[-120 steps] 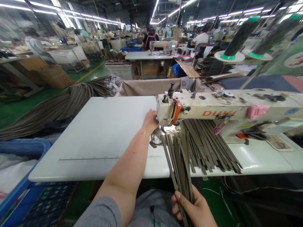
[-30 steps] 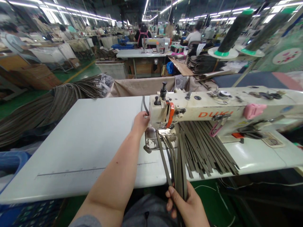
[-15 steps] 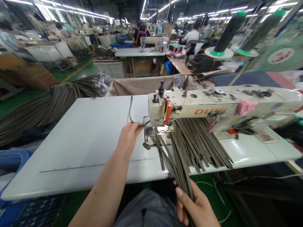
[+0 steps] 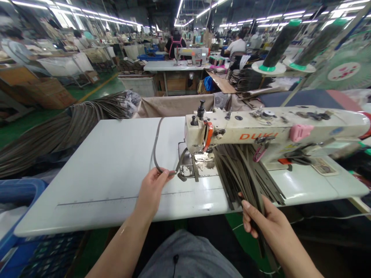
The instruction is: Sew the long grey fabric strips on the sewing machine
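"DUKI" in orange letters along the arm of the sewing machine (image 4: pixel 261 133); no other writing legible.

Left hand (image 4: pixel 152 187) on the white table (image 4: pixel 95 173), fingers pinched on a long grey strap (image 4: pixel 155 144) just left of the needle plate (image 4: pixel 193 166); strap curving from the pinch up across the table toward its far edge, a short end leading right to the plate. Right hand (image 4: pixel 265 222) at the table's front edge, fingers closed around the near ends of a bundle of grey strips (image 4: pixel 246 173) fanned out under the machine arm and hanging over the edge.

Against half a second ago: left hand drawn nearer the body with the strap, loop longer and wider; right hand raised and shifted right, now level with the table edge instead of below it; strips that trailed down from the plate now gathered to the right.

Around: heap of grey straps (image 4: pixel 58 131) off the table's left side, blue crate (image 4: pixel 17 200) at lower left, two thread cones (image 4: pixel 279 38) on stands behind the machine, pink clip (image 4: pixel 300 131) on the machine arm, other people at sewing stations far back. Machine head hiding the needle area.
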The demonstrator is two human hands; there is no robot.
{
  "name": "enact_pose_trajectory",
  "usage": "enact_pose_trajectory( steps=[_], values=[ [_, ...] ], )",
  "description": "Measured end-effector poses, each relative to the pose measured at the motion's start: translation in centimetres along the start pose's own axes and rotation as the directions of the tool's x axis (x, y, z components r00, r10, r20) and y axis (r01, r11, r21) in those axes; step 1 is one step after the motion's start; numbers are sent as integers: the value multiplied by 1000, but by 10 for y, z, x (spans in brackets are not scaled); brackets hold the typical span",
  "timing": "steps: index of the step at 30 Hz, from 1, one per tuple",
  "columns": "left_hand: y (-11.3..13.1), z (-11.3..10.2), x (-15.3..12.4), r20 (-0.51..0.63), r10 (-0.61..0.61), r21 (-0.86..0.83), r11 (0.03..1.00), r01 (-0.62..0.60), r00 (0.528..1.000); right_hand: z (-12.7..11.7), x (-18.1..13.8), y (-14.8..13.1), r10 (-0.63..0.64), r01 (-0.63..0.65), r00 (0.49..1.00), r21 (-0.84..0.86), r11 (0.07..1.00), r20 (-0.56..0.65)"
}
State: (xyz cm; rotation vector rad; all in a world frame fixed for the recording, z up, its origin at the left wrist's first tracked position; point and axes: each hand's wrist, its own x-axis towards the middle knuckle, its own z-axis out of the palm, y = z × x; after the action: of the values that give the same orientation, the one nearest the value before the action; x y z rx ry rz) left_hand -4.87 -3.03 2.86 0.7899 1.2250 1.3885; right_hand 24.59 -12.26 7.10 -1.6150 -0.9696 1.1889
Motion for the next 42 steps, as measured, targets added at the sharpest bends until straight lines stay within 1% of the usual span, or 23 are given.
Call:
enact_pose_trajectory(
  steps=[2, 4, 6, 7, 9, 11, 13, 16, 19, 21, 23, 25, 28, 31, 33, 35, 37, 39, 41, 42],
  values=[
    [-2, -5, -9, 1, -3, 68, 998, 3, 1000, -5, 13, -2, -17, 19, 999, -80, 997, 31],
    [-2, -10, -19, 15, -5, 143, 990, 3, 1000, -12, 26, -4, -23, 33, 999, -217, 976, 48],
    [-2, -14, -29, 30, -14, 213, 977, 7, 999, -18, 40, -5, -61, 51, 998, -424, 904, -11],
    [-1, -16, -33, 31, -21, 241, 970, 13, 999, -22, 47, -6, -116, 66, 991, -538, 841, -60],
    [-1, -20, -42, 40, -43, 282, 959, 30, 998, -27, 59, -6, -284, 106, 951, -732, 673, -123],
    [-1, -23, -49, 52, -57, 308, 951, 38, 997, -29, 69, -7, -443, 157, 891, -850, 504, -98],
    [-2, -25, -55, 66, -69, 326, 944, 44, 995, -29, 76, -7, -539, 187, 841, -908, 375, -49],
    [-3, -28, -64, 98, -82, 323, 945, 46, 992, -27, 85, -7, -624, 178, 781, -955, 237, -9],
    [-4, -30, -71, 160, -85, 317, 948, 30, 983, -25, 92, -5, -677, 183, 734, -975, 124, 52],
    [-3, -29, -77, 175, -70, 326, 945, 9, 982, -26, 95, -2, -703, 196, 707, -977, 84, 82],
    [-2, -29, -82, 169, -42, 331, 944, -16, 985, -28, 98, 1, -715, 205, 694, -975, 85, 83],
    [-1, -29, -85, 157, -25, 326, 945, -28, 987, -31, 99, 3, -715, 215, 696, -969, 118, 68],
    [-2, -36, -86, 200, -64, 349, 937, -10, 978, -33, 98, 5, -702, 254, 710, -950, 181, 56],
    [-6, -46, -82, 251, -112, 401, 916, 2, 961, -32, 93, 3, -674, 285, 737, -928, 240, 51],
    [-9, -51, -79, 268, -123, 427, 904, -3, 955, -30, 90, 0, -659, 288, 751, -918, 274, 40],
    [-10, -54, -77, 291, -123, 444, 896, -21, 949, -28, 88, -3, -654, 283, 756, -908, 310, 12],
    [-10, -57, -78, 304, -119, 460, 887, -36, 945, -26, 86, -8, -665, 273, 746, -890, 366, -45],
    [-10, -61, -79, 293, -111, 480, 876, -45, 950, -23, 84, -14, -682, 279, 722, -851, 446, -120],
    [-10, -66, -78, 289, -112, 526, 848, -61, 951, -19, 84, -23, -691, 337, 700, -770, 542, -181],
    [-11, -69, -76, 295, -113, 552, 830, -73, 949, -17, 85, -27, -687, 386, 699, -703, 597, -200]
  ],
)
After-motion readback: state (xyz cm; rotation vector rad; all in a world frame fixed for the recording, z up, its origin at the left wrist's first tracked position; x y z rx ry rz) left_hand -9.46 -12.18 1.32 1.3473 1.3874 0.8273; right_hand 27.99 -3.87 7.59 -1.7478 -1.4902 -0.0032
